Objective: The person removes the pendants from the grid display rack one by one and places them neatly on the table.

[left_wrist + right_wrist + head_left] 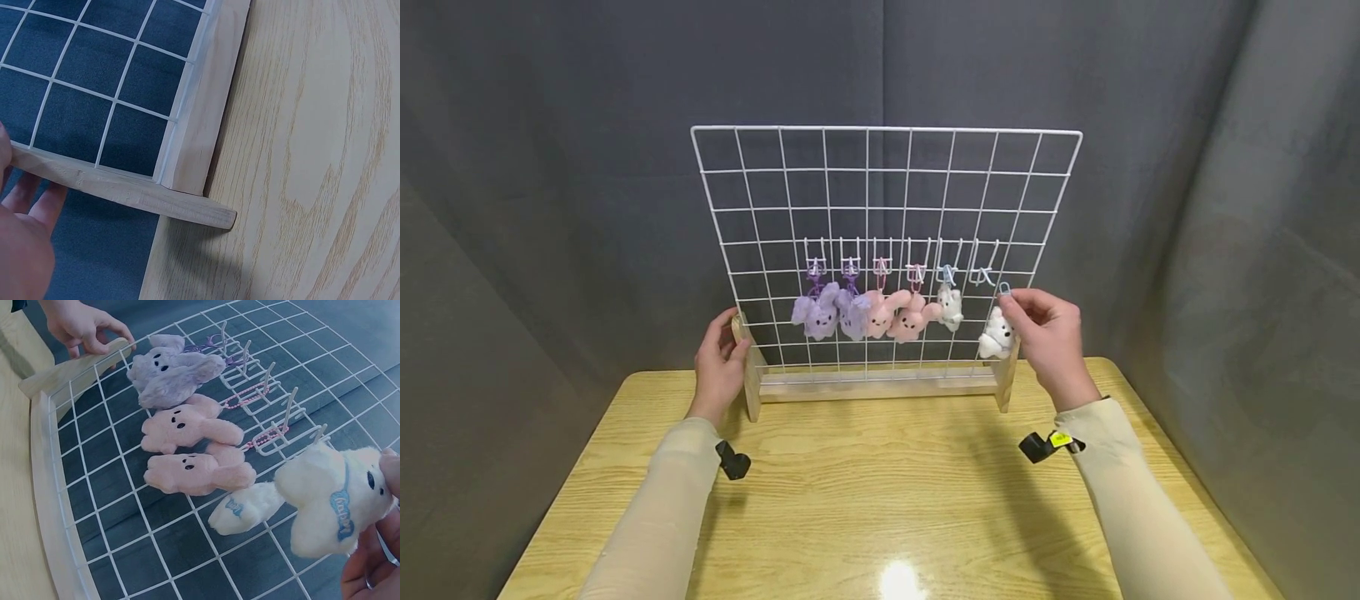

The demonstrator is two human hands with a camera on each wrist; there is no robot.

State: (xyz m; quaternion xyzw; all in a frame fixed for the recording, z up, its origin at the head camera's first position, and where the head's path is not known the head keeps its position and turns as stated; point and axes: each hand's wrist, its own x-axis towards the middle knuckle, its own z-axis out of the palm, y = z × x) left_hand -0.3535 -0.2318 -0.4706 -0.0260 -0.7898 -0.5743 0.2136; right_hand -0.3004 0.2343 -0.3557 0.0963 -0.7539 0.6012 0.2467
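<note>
1. Six plush toys are counted: two purple plush toys, two pink plush toys, one hung white plush toy and one held white plush toy.
2. Six hooks are set in one row on one white wire grid; by five of them the purple, pink and hung white toys are carried.
3. The held white plush toy is kept in front of the grid's lower right part, below and to the right of the sixth hook. Its pale blue loop is pinched by the right hand, whose grip is closed at thumb and fingers.
4. One wooden stand is seated on the tabletop; its left side piece is clamped in the grip of the left hand, thumb and fingers being placed on opposite faces.
5. Blue lettering, apparently "happy", is borne by the held toy; a similar blue mark on the hung white one cannot be read.
6. One yellow label is seen at the right wrist, its print too small to read.
</note>
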